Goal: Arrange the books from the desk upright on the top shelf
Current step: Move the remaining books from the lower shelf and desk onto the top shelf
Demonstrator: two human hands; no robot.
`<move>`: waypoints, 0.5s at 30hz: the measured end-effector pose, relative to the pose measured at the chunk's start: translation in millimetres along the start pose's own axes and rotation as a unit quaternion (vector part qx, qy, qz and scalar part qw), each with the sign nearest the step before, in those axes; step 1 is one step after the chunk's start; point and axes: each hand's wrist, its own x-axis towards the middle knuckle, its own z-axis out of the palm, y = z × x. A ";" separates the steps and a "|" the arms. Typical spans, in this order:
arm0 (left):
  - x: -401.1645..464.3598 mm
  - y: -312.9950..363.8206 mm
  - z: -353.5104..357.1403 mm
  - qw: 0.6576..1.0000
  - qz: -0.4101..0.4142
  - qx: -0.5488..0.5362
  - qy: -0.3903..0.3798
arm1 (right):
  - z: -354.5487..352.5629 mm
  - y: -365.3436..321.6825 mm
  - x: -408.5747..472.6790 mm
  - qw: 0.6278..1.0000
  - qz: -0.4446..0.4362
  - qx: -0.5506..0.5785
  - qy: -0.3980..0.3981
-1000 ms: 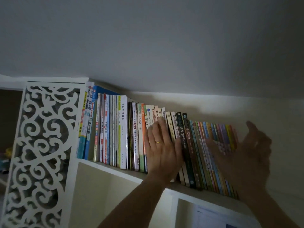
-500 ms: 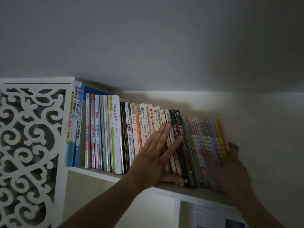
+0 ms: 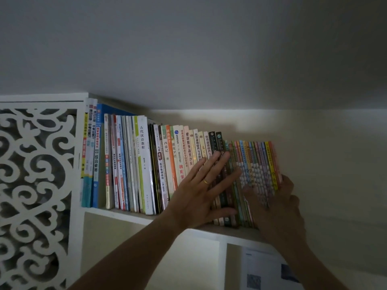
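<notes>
**Both hands on the row of books on the top shelf**

At the far left stands a white panel cut through with a scrolling pattern. Just beside it begins the row of books, standing spine-out on the top shelf, which is white. The tall books at the left end stand upright; further right the spines lean slightly to the left.

The left hand lies flat against the spines near the middle of the row, fingers straight and spread, a gold ring on one finger, the thumb low near the shelf edge. It presses and clasps nothing.

To its right is a group of thin colourful books at the end of the row. The right hand wraps around the end of this group, fingers over the spines and thumb against the outermost cover.

Below the shelf, at the right, a printed sheet shows in a lower compartment.
</notes>
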 end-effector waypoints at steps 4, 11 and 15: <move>-1.0 -1.6 4.6 1.000 0.003 0.016 0.000 | 10.4 11.3 12.3 1.000 -0.006 -0.008 -0.001; -12.6 29.5 -11.2 0.997 -0.062 0.003 -0.054 | 16.9 19.2 -9.2 0.984 -0.026 -0.171 0.036; -38.9 64.1 -8.3 0.992 -0.097 -0.077 -0.038 | 16.2 28.6 -36.6 0.964 -0.103 -0.228 0.086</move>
